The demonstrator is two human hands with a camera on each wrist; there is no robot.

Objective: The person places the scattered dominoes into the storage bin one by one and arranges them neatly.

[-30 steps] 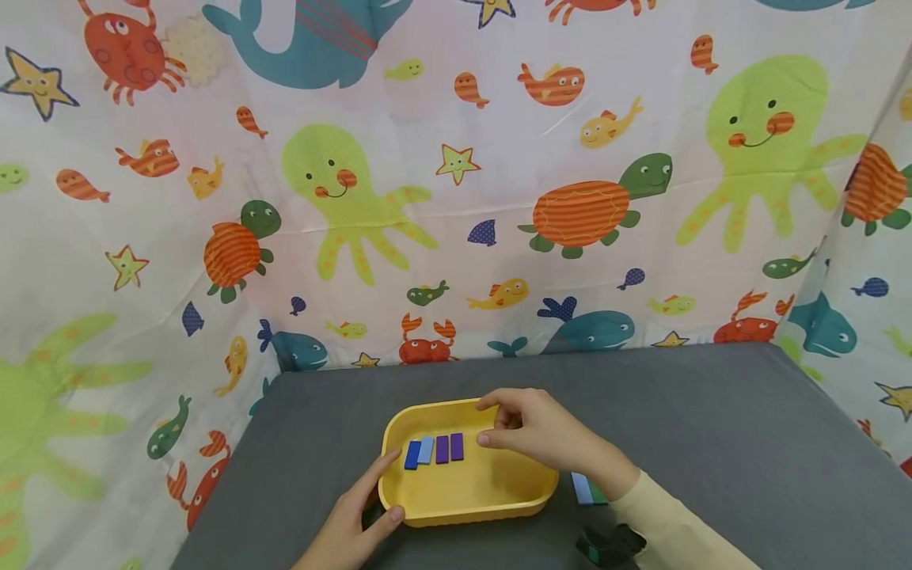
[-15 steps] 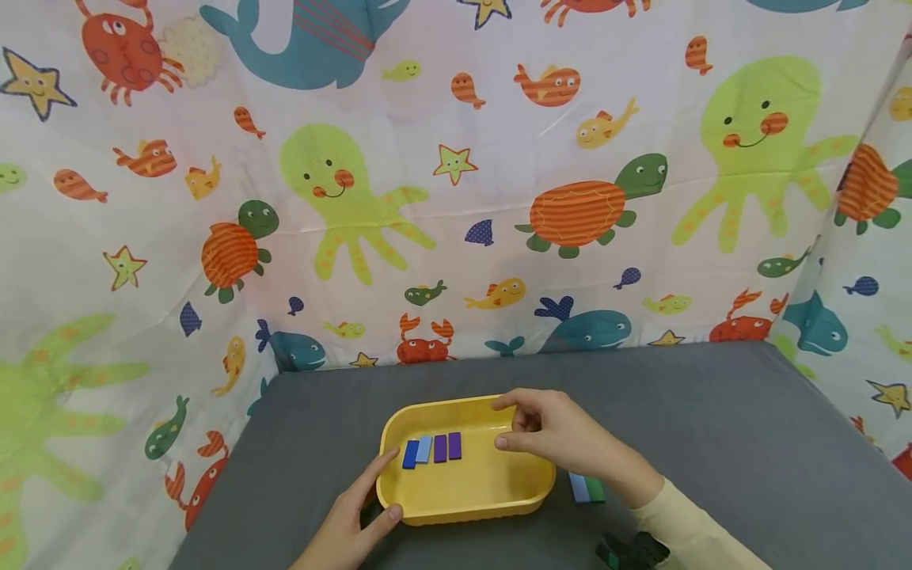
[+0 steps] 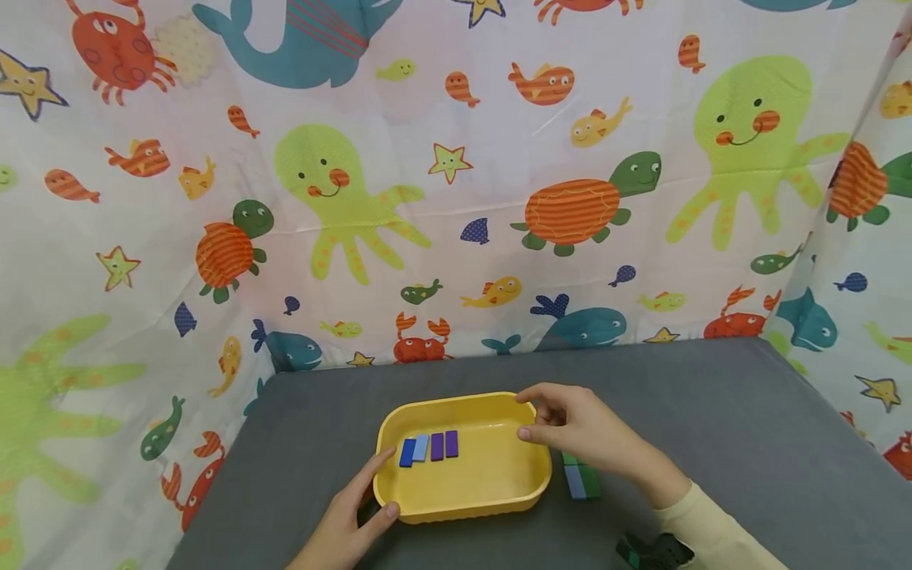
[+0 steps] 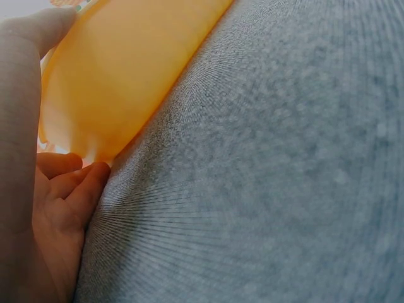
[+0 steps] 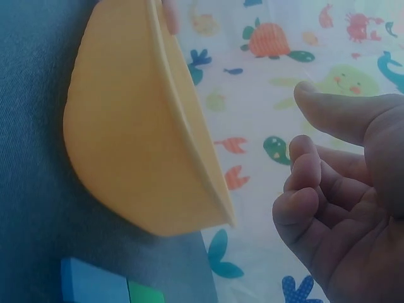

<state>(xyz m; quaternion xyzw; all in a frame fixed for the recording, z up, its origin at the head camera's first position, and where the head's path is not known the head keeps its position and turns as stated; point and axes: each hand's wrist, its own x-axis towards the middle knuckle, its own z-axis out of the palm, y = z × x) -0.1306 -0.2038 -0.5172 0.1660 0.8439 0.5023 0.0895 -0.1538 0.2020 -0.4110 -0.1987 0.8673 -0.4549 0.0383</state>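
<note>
A yellow tray (image 3: 492,479) sits on the grey table. On its floor, toward the left, lie a dark blue tile (image 3: 408,453), a light blue tile (image 3: 420,448) and two purple tiles (image 3: 445,445) in a row. My left hand (image 3: 345,518) holds the tray's left end; in the left wrist view its thumb is at the rim and the other fingers bend against the yellow wall (image 4: 120,69). Over the right rim hovers my right hand (image 3: 587,427), holding nothing, thumb and index finger apart. The right wrist view shows its other fingers (image 5: 303,183) loosely curled.
Right of the tray, under the right hand, a light blue tile (image 3: 574,481) and green tiles (image 3: 589,481) lie side by side on the table. A dark device (image 3: 651,552) is by the right sleeve. A curtain (image 3: 470,182) with sea animals hangs behind.
My right hand has moved right, from above the tray's inside to its right rim, uncovering more of the tiles beside the tray. The left hand keeps its place on the tray.
</note>
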